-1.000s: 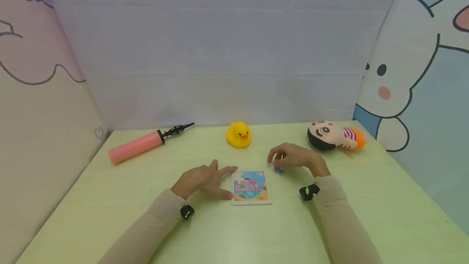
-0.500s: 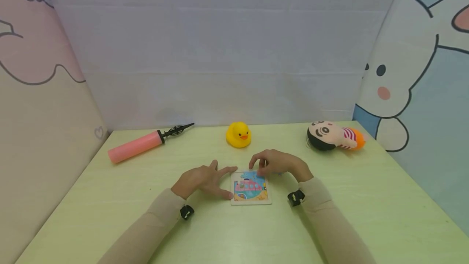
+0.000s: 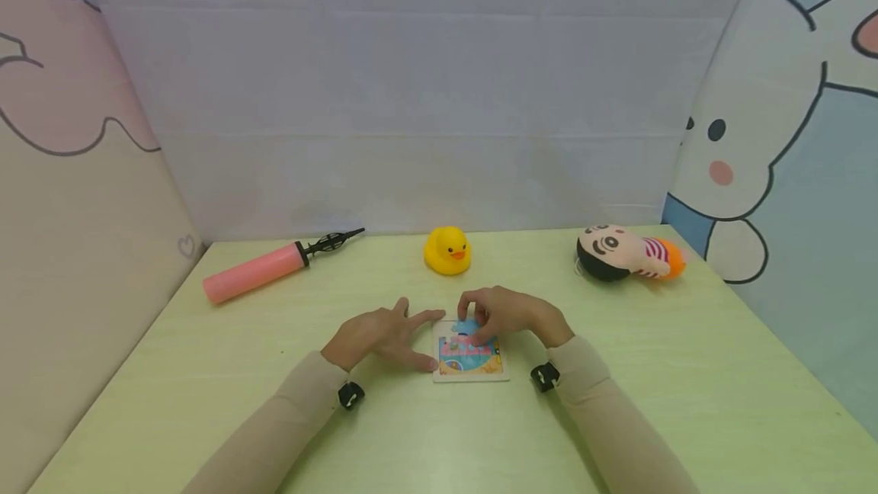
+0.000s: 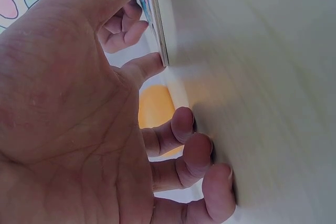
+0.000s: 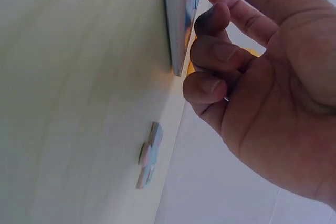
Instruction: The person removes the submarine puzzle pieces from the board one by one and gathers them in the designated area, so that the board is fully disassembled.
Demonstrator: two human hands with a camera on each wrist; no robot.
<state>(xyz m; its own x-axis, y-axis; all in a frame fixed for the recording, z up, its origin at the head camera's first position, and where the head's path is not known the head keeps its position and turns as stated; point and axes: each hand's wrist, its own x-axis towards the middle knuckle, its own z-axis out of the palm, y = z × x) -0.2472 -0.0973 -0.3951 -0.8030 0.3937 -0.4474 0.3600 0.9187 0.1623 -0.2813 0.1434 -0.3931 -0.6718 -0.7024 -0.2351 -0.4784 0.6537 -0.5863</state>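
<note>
Pale-framed puzzle (image 3: 470, 366) touches the spread left hand (image 3: 380, 335); right hand (image 3: 505, 311) curls over it, any pinch unclear, apparently mid-fitting; alignment seems needed next.

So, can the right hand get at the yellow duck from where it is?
Probably yes: the yellow duck sits just beyond the right hand, and I see nothing standing between them. The hand is at the puzzle board, so it would first have to leave that.

No readable text, no legible labels or brands, no numbers or signs.
</note>
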